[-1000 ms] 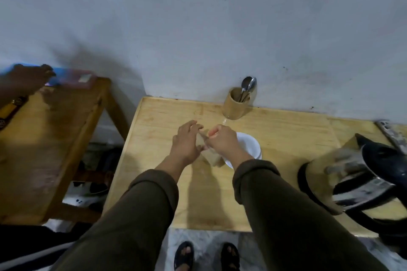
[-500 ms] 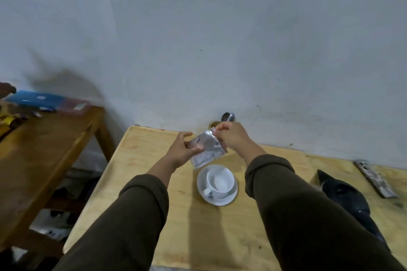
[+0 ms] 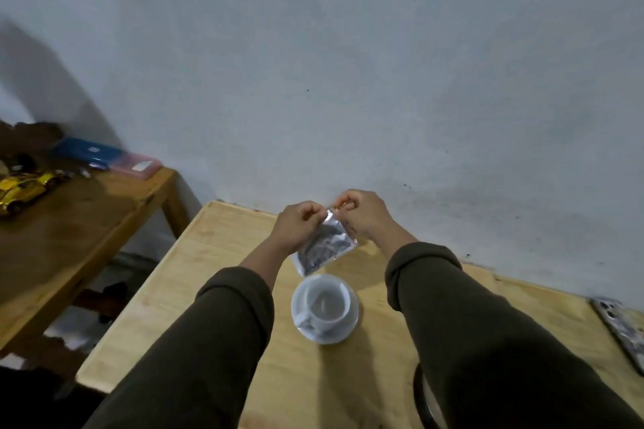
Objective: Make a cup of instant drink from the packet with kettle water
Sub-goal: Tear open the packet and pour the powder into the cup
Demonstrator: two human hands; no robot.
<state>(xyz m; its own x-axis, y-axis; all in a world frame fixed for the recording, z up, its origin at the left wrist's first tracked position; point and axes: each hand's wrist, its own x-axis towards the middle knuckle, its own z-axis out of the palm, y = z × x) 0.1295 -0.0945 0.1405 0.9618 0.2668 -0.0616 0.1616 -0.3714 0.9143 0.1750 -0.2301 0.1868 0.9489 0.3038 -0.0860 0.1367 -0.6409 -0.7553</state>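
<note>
Both hands pinching the top of a silver packet [image 3: 326, 244], held up over the cup.

The packet is shiny crinkled foil, roughly square, hanging tilted with its lower corner at about 12 o'clock from the white cup [image 3: 327, 306]. Left hand [image 3: 299, 225] and right hand [image 3: 362, 214] are both closed on the top edge, fingers curled, almost touching each other. The cup sits on a white saucer [image 3: 350, 326] on the light wooden table [image 3: 216, 275], handle pointing to about 7 o'clock. It looks empty, though it's a bit blurry.
</note>
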